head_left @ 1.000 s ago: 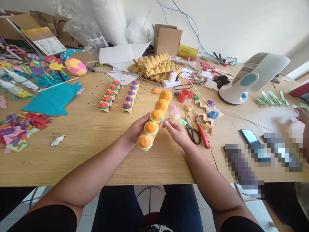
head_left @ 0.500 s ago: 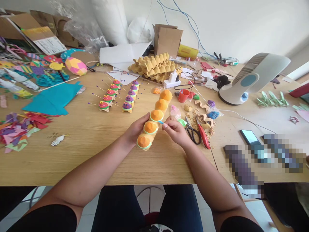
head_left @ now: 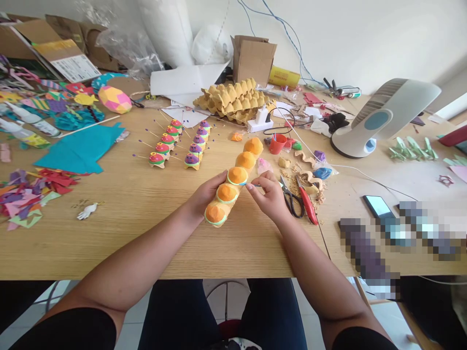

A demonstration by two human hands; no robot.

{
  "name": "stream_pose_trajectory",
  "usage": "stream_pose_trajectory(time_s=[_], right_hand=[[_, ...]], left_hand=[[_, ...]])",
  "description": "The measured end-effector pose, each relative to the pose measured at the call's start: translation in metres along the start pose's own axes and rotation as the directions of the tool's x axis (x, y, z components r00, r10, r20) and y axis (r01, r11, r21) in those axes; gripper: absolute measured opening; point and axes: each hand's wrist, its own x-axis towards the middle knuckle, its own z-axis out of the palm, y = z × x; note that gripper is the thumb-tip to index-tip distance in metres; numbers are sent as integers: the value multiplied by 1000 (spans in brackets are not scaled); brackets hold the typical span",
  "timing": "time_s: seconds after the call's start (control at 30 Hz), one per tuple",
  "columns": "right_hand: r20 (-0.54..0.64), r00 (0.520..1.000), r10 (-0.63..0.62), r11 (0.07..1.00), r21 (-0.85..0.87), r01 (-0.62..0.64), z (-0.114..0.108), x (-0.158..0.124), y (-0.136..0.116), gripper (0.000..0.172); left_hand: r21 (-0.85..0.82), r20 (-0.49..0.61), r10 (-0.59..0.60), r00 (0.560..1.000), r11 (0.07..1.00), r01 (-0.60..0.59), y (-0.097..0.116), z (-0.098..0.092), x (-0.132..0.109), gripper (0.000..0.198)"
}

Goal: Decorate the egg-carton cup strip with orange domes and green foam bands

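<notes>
A row of orange egg-carton domes with green rims, like a caterpillar (head_left: 233, 182), lies on the wooden table (head_left: 127, 238) in front of me. My left hand (head_left: 204, 194) grips its left side near the lower domes. My right hand (head_left: 268, 194) is pinched on a thin pin with a blue tip, pressed against the right side of the middle dome.
Scissors (head_left: 291, 199) and a red-handled tool (head_left: 305, 201) lie right of my hand. Two smaller carton caterpillars (head_left: 180, 143) with pins stand behind. Egg cartons (head_left: 233, 99), a white fan (head_left: 383, 116), a phone (head_left: 377, 206), blue paper (head_left: 85, 146) and paper scraps (head_left: 29, 194) surround.
My right hand moved up and in, bringing the pin against the middle dome. The carton row shifted slightly. Another person's hand at the far right edge has left the view.
</notes>
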Motion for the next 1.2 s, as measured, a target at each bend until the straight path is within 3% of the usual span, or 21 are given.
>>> stream_pose_trajectory(time_s=[0.3, 0.7, 1.2], right_hand=[[1, 993, -115, 989, -96, 115, -7, 0, -1, 29], [-15, 992, -128, 973, -198, 122, -7, 0, 1, 28], [24, 993, -114, 980, -159, 116, -7, 0, 3, 30]], left_hand=[[-23, 15, 21, 1000, 1000, -20, 0, 5, -2, 26], [-5, 25, 16, 1000, 1000, -16, -4, -7, 3, 23], [-35, 15, 26, 1000, 999, -26, -4, -6, 4, 22]])
